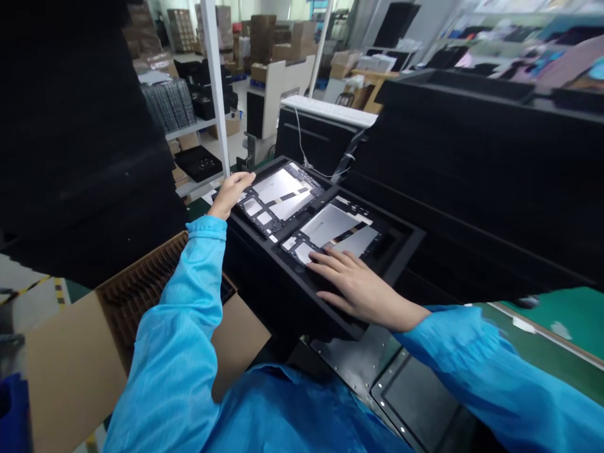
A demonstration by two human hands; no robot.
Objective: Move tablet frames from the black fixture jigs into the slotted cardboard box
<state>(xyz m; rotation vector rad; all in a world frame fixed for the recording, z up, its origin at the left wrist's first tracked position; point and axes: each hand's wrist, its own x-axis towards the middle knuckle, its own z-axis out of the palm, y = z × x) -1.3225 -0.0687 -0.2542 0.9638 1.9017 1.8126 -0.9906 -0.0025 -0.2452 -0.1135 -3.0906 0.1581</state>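
Note:
Two flat tablet-like panels lie side by side in a black foam tray. The far left panel and the nearer right panel both show silver plates, dark ribbon strips and small white labels. At the tray's left edge is my left hand, its fingers together and curled over the rim beside the left panel. My right hand lies palm down with fingers spread, fingertips on the near edge of the right panel. The palm covers part of the tray's front rim.
An open cardboard box with brown dividers stands below my left arm. Tall black stacks rise at left, and more black trays at right. A white post stands behind. A metal-cornered black case sits at the front.

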